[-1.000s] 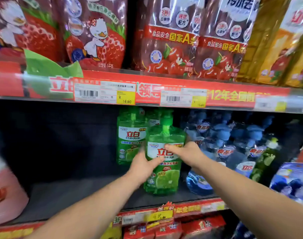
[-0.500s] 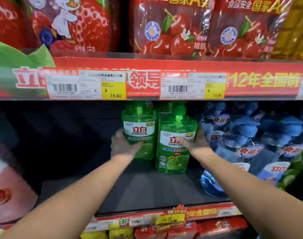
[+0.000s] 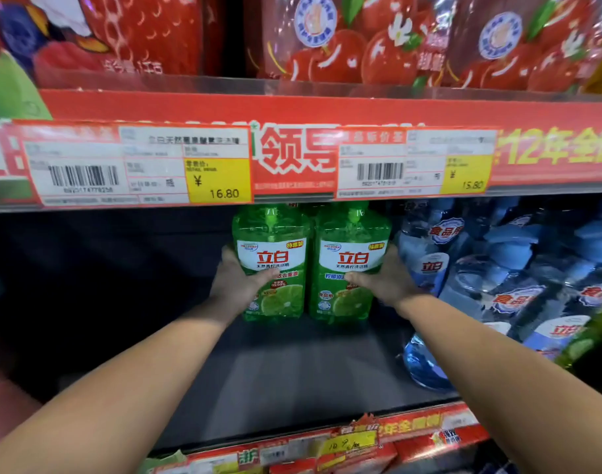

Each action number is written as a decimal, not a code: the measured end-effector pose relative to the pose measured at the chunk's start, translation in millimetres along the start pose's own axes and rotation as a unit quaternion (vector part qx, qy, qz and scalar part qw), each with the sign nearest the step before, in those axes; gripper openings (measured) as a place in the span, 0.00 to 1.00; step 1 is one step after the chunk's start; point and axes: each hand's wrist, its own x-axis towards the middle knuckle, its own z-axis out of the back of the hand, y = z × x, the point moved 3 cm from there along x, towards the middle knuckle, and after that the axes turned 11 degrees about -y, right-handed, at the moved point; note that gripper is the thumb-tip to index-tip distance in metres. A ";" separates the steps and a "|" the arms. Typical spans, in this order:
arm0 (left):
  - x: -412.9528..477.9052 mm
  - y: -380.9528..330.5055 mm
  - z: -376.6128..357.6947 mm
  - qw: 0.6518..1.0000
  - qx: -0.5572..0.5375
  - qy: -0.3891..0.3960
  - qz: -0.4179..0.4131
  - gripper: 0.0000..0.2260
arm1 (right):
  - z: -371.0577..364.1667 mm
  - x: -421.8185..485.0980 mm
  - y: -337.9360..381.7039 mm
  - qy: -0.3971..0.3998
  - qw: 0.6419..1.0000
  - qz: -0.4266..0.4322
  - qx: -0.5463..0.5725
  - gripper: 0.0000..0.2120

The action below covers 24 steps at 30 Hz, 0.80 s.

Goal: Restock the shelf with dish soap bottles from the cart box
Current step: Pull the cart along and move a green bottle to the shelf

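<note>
Two upright green dish soap bottles, lime-labelled, touch side by side on the dark shelf [image 3: 292, 378]. Left hand [image 3: 236, 285] grasps the left bottle [image 3: 275, 234]; right hand [image 3: 388, 282] grasps the right bottle [image 3: 351, 234]. Blue bottles [image 3: 498, 268] crowd just right of the right fingers [image 3: 392, 254].

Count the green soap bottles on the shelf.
2 show clearly: the left bottle under the left hand, and the right bottle under the right hand, side by side. Green behind hints at more, hidden.

Green bottles [image 3: 306, 265] now seemingly abreast, hands [image 3: 236, 285] outside.
</note>
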 end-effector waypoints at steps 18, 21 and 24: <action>11.1 7.0 -2.8 0.998 0.012 0.049 0.026 0.39 | -11.0 10.0 -7.6 0.005 1.000 -0.004 0.015 0.31; 7.6 5.6 -5.5 0.999 0.007 0.040 0.026 0.38 | -10.5 9.4 -6.0 0.010 1.000 -0.015 0.013 0.31; 8.0 5.6 -5.8 0.998 0.002 0.044 0.036 0.38 | -9.7 8.9 -3.4 0.015 0.999 -0.028 0.001 0.31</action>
